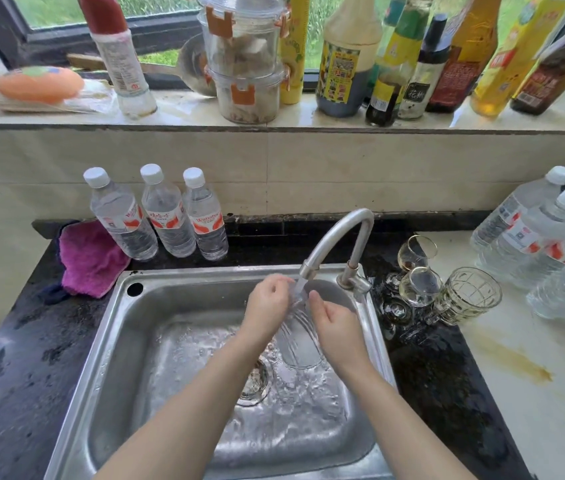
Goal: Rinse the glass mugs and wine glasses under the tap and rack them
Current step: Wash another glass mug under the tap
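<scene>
Glass, clear and ribbed, is held tilted over the sink, its mouth up under the running tap. Left hand and right hand have their fingers curled round it on either side. Rinsing is the step in hand. On the bench to the right stand 2 wine glasses and 1 mug, seemingly unrinsed. No rack shows, so the next move means finding one.
</scene>
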Demonstrator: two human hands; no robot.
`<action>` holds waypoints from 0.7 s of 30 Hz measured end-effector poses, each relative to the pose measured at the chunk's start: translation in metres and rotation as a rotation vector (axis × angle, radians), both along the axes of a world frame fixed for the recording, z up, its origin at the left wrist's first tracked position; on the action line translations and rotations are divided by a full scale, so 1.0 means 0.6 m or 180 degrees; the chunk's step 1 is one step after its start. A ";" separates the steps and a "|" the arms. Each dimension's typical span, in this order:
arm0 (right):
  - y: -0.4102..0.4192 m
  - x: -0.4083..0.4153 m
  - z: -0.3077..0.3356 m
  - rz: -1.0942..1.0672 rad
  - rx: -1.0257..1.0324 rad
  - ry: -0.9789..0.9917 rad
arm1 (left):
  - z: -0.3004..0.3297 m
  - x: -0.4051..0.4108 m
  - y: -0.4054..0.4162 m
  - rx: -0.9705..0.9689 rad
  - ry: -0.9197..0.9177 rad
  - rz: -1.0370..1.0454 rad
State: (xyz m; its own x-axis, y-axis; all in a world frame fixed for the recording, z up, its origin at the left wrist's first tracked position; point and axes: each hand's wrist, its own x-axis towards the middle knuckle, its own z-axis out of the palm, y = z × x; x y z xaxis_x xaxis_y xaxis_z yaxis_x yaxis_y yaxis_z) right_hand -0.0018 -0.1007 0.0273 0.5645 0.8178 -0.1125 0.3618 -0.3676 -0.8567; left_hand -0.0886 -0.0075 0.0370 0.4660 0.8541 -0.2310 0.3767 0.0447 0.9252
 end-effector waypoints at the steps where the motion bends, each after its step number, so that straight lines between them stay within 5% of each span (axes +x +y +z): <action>1: 0.000 0.002 0.001 -0.0039 0.0019 -0.0093 | 0.010 0.012 0.010 -0.0087 0.0436 -0.0268; 4: -0.004 0.002 0.008 0.0010 -0.0006 -0.0364 | 0.024 0.040 0.034 -0.0339 0.1215 -0.0621; 7: 0.000 0.000 0.013 -0.0156 -0.0035 -0.0302 | 0.037 0.037 0.017 0.0332 0.1226 -0.0639; 9: 0.009 0.004 0.012 -0.0330 -0.0065 0.0005 | 0.022 0.016 -0.002 0.0750 0.0609 -0.0482; 12: 0.026 0.005 0.023 -0.0237 -0.0120 0.0817 | 0.003 -0.010 -0.027 0.0111 -0.0620 0.0266; 17: 0.039 -0.007 0.043 0.0561 0.0040 0.1702 | -0.001 -0.017 0.022 -0.0536 -0.0701 0.1212; 21: 0.027 -0.012 0.041 0.0322 0.0668 0.2173 | -0.012 -0.016 0.038 -0.1647 -0.1158 0.1238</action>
